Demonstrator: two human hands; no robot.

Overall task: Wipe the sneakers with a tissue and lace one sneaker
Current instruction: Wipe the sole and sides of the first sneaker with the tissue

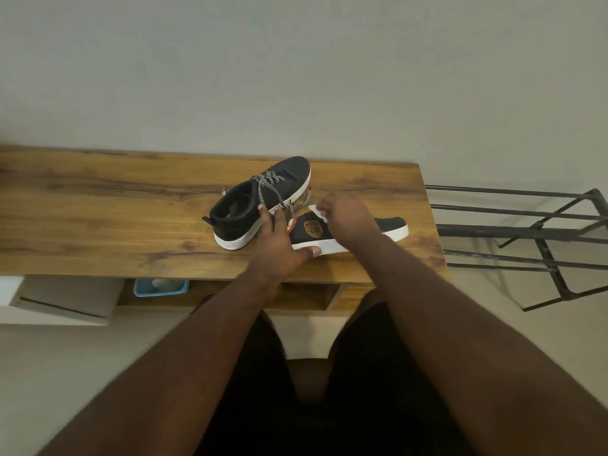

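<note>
Two dark sneakers with white soles lie on a wooden table (98, 205). The far sneaker (243, 212) stands upright, its black-and-white lace (273, 185) hanging loose over its side. The near sneaker (391, 225) lies on its side, showing a gold emblem. My left hand (279, 245) grips this near sneaker at the heel, thumb on the white sole. My right hand (348, 222) presses a white tissue (319, 212) onto the sneaker's upper; most of the tissue is hidden under the fingers.
A black metal rack (526, 232) stands right of the table. A light blue basket (161, 287) sits on a shelf under the tabletop, next to a white drawer unit (59, 301). A plain wall runs behind the table.
</note>
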